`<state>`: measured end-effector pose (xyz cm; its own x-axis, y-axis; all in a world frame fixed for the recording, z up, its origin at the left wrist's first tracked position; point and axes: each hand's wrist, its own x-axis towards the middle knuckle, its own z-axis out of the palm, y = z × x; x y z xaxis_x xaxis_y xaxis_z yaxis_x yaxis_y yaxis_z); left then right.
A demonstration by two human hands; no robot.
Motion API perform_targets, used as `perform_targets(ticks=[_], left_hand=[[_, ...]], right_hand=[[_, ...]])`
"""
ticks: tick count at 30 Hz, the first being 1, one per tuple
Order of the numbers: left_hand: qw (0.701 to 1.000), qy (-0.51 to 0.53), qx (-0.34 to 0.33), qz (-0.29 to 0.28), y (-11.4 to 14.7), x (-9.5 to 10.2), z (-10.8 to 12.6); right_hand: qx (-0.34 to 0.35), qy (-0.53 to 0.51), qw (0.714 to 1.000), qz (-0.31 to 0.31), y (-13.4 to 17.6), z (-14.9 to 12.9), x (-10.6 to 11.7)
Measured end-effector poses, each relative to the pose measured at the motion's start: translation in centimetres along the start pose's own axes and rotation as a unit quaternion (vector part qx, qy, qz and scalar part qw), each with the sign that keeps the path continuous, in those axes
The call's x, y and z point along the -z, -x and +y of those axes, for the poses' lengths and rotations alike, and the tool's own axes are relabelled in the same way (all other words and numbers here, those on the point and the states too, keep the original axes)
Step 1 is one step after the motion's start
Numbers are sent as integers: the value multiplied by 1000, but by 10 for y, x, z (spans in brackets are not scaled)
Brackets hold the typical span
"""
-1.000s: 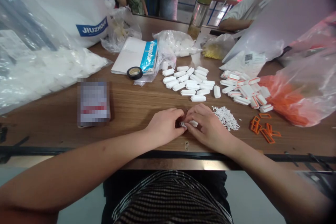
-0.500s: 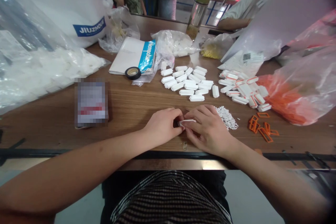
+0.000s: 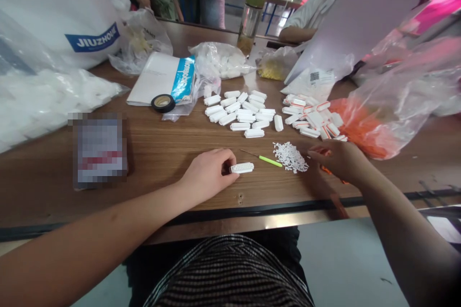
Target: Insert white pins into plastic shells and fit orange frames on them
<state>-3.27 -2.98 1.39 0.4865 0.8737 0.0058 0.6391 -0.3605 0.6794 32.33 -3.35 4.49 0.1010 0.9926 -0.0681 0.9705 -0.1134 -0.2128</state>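
My left hand (image 3: 212,170) is closed on one end of a white connector housing (image 3: 242,168), whose face with rows of small holes is turned up. My right hand (image 3: 340,160) is at the right, fingers stretched out over the orange rectangular rings (image 3: 326,170), which it mostly covers. Whether its fingertips touch a ring is hidden. Between the hands lie a thin pick with a bright green handle (image 3: 270,161) and a heap of tiny white pegs (image 3: 291,157).
Behind the hands lie plain white housings (image 3: 246,116) and white housings with orange edges (image 3: 313,117). A bag of orange rings (image 3: 370,129) stands right. Black tape (image 3: 163,103) rests on a notebook (image 3: 153,76). A bottle (image 3: 250,24) stands at the back. Another person's arm (image 3: 297,33) shows beyond.
My right hand has left the connector housing and moved right to the orange rings. The green-handled pick now shows on the table. My left hand still holds the housing. The view has shifted.
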Motion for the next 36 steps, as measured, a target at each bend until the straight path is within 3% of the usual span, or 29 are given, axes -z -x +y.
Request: perform_targets(ticks=[4,8,11,15,18,21,26,32,36], left_hand=[[1000,0,4,-5,0,0,0],[1000,4,3,-6,-1,1,1],[1000,2,1,-6,-1,2,2],[1000,-2,3,-11,-1,2,2],[1000,-2,5,-11,0,2,2],[1000,-5,4,-10,-1,1,2],[1000,-9,2,-7,-1,1,1],[1000,-7,-1,-3,0,0,1],[1000,0,-1,0,0,-1,1]], right_hand=[[30,59,998,-20,5,14,-4],[133,113,985,18,6,13,-10],[186,92,978,18,5,17,-11],[125,37,991,35,7,23,-11],[31,57,997,43,10,21,-12],[-12,78,996,44,14,13,-15],[-17,90,993,69,17,5,-22],[-67,-30,995,62,12,8,-19],[0,-130,989,67,17,-30,-13]])
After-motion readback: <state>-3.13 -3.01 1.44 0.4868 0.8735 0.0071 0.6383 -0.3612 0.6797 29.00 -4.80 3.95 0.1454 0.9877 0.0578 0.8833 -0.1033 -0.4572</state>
